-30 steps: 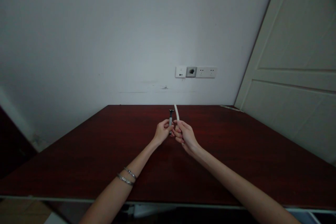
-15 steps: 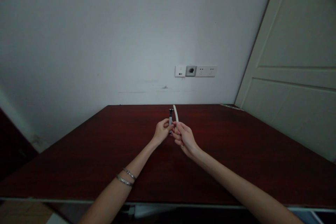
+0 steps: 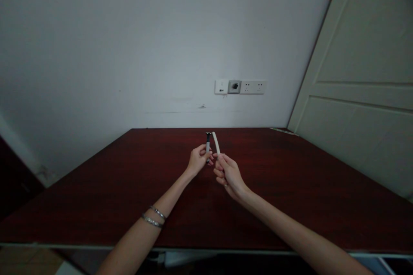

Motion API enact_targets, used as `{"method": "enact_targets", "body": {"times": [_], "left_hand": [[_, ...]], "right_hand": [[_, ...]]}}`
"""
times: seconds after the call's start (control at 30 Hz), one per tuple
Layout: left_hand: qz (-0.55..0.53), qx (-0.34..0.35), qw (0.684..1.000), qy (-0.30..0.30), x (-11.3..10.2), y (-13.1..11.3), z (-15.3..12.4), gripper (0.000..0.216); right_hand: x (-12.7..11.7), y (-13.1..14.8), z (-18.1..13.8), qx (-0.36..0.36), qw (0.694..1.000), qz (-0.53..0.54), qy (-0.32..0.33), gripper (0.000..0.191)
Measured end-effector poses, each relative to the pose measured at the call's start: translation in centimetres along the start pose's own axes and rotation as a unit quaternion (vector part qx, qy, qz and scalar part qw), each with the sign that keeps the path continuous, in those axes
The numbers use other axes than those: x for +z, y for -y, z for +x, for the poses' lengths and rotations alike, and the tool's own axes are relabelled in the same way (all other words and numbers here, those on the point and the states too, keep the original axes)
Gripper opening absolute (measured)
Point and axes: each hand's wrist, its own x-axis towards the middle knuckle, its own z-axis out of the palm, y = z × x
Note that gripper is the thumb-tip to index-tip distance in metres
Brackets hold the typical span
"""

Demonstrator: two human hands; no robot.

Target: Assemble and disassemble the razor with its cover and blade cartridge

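My left hand (image 3: 197, 160) is closed around the grey handle of a slim razor-like tool (image 3: 208, 145). The tool stands nearly upright, with a black neck and a short crosswise head at its top; I cannot tell its exact kind. My right hand (image 3: 229, 174) pinches the lower end of a slender, slightly curved white stick (image 3: 216, 142) between thumb and fingers. The stick leans left, and its top end is close beside the tool's head. Whether the two touch is too small to tell. Both hands are held above the dark red table (image 3: 129, 180).
Behind the table rises a white wall (image 3: 161, 43) with a row of sockets (image 3: 253, 87). A pale panelled door (image 3: 364, 116) borders the right side. A thin flat strip (image 3: 284, 131) lies at the far right corner of the table.
My right hand has shifted slightly down and toward me, lowering the white stick beside the tool. My left hand has moved a little to the left with the tool.
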Motion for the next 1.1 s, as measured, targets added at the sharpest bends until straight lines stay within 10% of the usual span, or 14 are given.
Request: {"method": "enact_targets", "body": {"times": [1.1], "left_hand": [[0.002, 0.011, 1.0, -0.022, -0.4, 0.0, 0.3, 0.021]], "right_hand": [[0.8, -0.2, 0.6, 0.024, 1.0, 0.014, 0.013, 0.037]]}}
